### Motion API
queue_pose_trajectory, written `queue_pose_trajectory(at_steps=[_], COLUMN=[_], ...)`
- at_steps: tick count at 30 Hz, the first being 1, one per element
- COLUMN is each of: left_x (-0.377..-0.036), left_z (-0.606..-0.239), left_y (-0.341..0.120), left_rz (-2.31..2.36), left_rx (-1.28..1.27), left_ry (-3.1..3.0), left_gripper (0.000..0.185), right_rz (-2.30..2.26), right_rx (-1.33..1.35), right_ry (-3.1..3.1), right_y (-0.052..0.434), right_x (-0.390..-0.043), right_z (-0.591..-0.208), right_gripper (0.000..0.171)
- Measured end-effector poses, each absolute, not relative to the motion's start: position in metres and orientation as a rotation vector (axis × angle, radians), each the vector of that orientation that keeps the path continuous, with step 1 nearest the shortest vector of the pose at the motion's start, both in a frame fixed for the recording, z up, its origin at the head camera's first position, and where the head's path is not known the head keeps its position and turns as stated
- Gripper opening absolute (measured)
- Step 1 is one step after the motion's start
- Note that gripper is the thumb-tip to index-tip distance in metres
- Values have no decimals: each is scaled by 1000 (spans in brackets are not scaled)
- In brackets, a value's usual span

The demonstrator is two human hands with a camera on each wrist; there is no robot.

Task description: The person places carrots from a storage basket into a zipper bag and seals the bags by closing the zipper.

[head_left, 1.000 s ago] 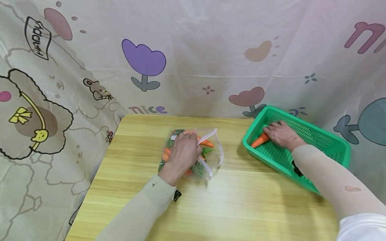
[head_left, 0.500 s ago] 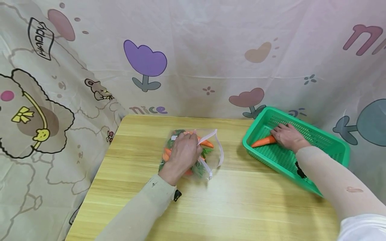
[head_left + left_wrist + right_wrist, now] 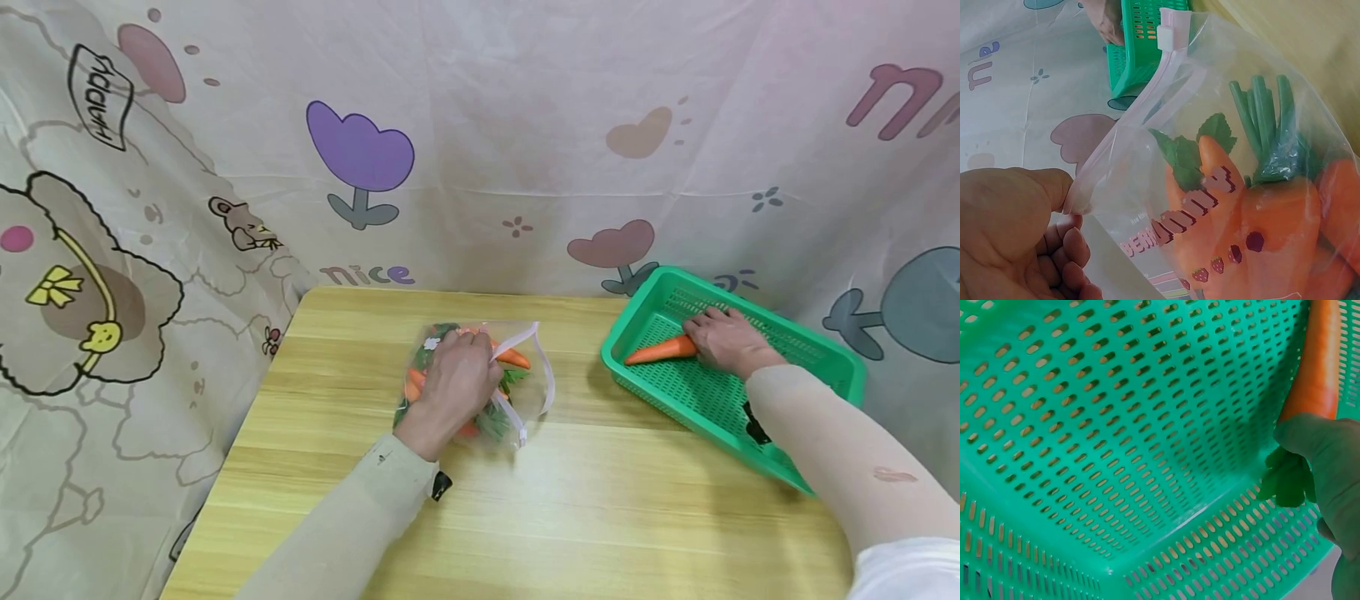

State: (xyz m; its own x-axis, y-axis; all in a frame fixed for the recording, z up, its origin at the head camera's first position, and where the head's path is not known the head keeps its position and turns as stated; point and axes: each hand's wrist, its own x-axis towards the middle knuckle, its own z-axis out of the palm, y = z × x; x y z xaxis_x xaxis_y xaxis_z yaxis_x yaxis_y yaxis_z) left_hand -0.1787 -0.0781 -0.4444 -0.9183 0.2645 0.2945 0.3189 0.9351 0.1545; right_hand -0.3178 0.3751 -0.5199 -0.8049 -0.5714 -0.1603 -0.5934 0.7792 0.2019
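My left hand (image 3: pixel 455 379) pinches the edge of a clear zip bag (image 3: pixel 1210 87) between thumb and fingers. Inside the bag lie several carrots (image 3: pixel 1279 231) with green tops, behind printed letters and strawberries. The white slider (image 3: pixel 1174 31) sits at one end of the bag's mouth, whose strips stand apart in the head view. Over on the right, my right hand (image 3: pixel 731 340) reaches into a green perforated basket (image 3: pixel 843 371) and grips a carrot (image 3: pixel 1315 369) around its leafy end. That carrot's orange tip points left, toward the basket's near-left corner.
The wooden table (image 3: pixel 585 517) carries both the bag and the basket. Behind it hangs a printed cloth (image 3: pixel 480 108) with flowers, and another patterned drape (image 3: pixel 112 467) runs down the left side. The basket's back rim is close to the cloth.
My right hand has slid to the right along the carrot, baring more of its orange length. The left hand and the bag have stayed in place.
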Motion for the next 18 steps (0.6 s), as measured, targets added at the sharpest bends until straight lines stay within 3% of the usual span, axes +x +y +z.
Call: queue_pose_trajectory(at_steps=[7, 14, 18], left_x=[-179, -178, -179], left_z=[-443, -442, -442], left_y=[-78, -78, -79], left_rz=[-311, -359, -388], left_rx=[-428, -436, -437], left_ry=[-2842, -2836, -2849], left_gripper=[13, 15, 13], right_rz=[324, 171, 53], right_rx=[-888, -777, -691], right_ry=[2875, 2866, 2869], right_y=[381, 384, 378], right_x=[-312, -306, -298], right_z=[-508, -499, -491], right_gripper=[43, 30, 34])
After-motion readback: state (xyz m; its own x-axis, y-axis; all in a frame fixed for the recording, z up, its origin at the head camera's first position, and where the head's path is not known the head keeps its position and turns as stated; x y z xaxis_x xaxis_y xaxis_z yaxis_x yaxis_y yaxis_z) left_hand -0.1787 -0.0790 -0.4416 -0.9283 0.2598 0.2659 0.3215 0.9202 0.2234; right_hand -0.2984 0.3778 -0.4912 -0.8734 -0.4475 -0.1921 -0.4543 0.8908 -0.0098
